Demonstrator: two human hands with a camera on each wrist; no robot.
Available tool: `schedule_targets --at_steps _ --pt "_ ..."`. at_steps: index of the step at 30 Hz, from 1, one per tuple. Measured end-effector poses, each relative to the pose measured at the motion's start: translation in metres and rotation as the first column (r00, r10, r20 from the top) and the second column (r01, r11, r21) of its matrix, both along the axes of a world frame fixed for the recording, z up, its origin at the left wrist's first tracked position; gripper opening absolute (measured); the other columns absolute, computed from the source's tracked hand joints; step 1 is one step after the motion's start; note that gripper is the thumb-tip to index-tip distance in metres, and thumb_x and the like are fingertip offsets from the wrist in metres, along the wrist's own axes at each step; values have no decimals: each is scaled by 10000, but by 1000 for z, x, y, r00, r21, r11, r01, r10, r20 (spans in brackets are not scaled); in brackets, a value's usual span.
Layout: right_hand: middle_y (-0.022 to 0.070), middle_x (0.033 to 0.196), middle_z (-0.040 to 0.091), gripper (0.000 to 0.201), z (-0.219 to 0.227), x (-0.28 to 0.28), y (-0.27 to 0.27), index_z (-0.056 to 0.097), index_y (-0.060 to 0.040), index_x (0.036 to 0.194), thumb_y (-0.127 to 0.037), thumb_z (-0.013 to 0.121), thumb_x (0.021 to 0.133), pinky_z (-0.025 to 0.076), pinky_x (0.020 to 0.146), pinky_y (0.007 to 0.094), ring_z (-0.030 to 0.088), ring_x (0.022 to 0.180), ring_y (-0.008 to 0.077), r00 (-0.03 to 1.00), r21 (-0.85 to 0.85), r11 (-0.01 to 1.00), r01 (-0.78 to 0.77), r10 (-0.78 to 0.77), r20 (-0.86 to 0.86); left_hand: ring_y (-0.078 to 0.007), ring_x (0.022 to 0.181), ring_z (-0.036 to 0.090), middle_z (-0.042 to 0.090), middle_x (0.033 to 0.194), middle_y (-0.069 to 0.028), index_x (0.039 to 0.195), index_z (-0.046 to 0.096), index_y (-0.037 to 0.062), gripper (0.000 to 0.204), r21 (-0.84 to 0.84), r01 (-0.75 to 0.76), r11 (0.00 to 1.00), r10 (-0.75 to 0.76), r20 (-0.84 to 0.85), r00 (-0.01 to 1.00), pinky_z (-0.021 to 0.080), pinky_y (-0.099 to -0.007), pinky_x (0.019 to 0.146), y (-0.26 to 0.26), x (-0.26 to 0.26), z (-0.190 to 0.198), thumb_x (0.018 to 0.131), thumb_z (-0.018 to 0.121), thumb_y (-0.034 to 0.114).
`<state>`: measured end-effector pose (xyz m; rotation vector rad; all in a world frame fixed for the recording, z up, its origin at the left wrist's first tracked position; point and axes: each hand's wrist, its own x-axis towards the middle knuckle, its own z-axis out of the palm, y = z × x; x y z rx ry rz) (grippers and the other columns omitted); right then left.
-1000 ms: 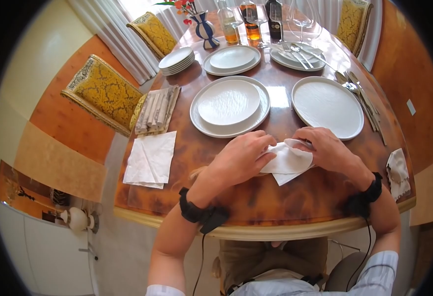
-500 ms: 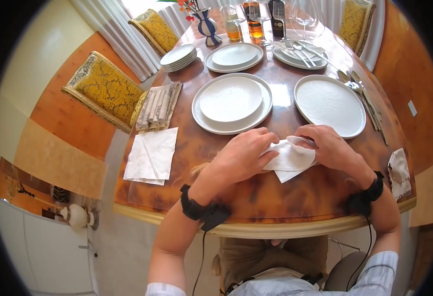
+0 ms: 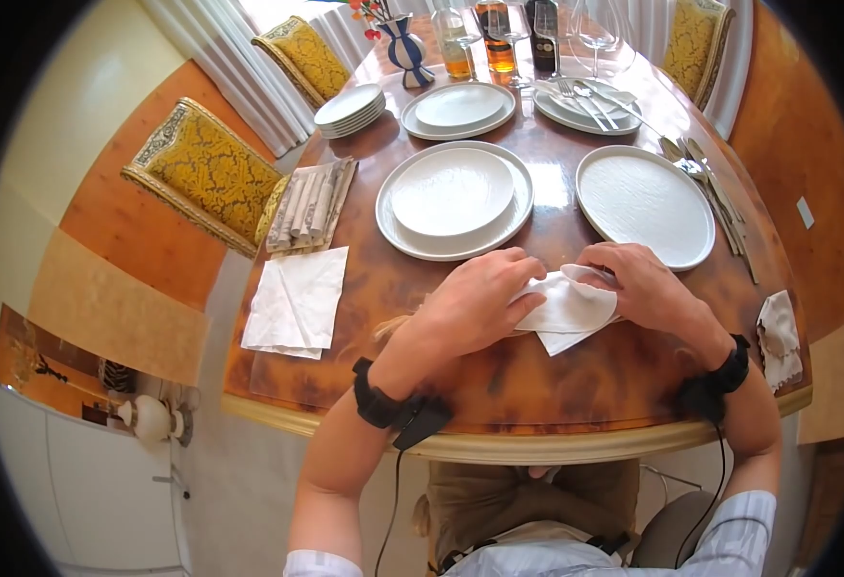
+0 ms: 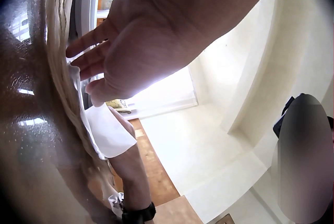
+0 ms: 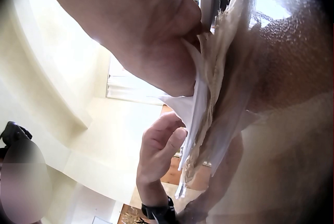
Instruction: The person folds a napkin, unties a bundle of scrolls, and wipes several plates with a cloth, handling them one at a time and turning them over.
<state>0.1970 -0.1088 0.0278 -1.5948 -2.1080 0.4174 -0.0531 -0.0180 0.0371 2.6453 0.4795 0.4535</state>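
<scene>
A white folded napkin (image 3: 568,306) lies low over the table between my two hands, with one corner pointing towards the front edge. My left hand (image 3: 475,300) pinches its left side, thumb on top. At the other side my right hand (image 3: 641,288) grips a part that curls upward, and its fingertips are partly hidden by the cloth. Underneath runs a beige fringed cloth (image 5: 216,65), mostly covered by the hands and napkin in the head view. The left wrist view shows the napkin (image 4: 108,130) standing up between the hands.
Beyond the hands are stacked white plates (image 3: 398,236) and a single large plate (image 3: 645,207). Unfolded white napkins (image 3: 295,303) and rolled patterned napkins (image 3: 308,207) lie left. To the right are cutlery (image 3: 715,197) and a crumpled cloth (image 3: 778,341). Bottles and glasses (image 3: 513,43) stand farther back.
The head view has shifted slightly, so the table things sit a little higher and farther right in it. Both hands keep almost the same hold on the napkin.
</scene>
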Motion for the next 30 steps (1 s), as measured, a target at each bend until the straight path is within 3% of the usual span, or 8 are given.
schedule_targets --at_steps 22,25,30 --pt "223 964 702 242 3 -2 0 695 10 1085 -196 688 957 508 832 493 657 954 443 1000 -11 1000 16 -16 10 -355 999 671 684 1040 -165 1131 681 7 254 -13 -18 1000 18 -5 1000 531 -444 896 -1 -1 -1 966 676 200" --pt "226 965 706 235 -3 -3 0 696 14 1076 -187 696 954 515 826 488 663 953 441 998 52 999 7 -4 -64 -368 1022 665 691 1068 -169 1125 686 -2 265 -3 -10 1000 10 3 1000 524 -454 922 0 -1 -4 966 672 209" --pt "231 933 697 222 4 -10 -1 678 27 1045 -175 696 953 511 773 467 664 880 436 996 14 1000 15 -13 -90 -368 1058 660 693 1091 -169 1155 684 -4 288 -6 -18 1000 17 -22 1000 517 -460 953 0 -1 -5 972 668 217"
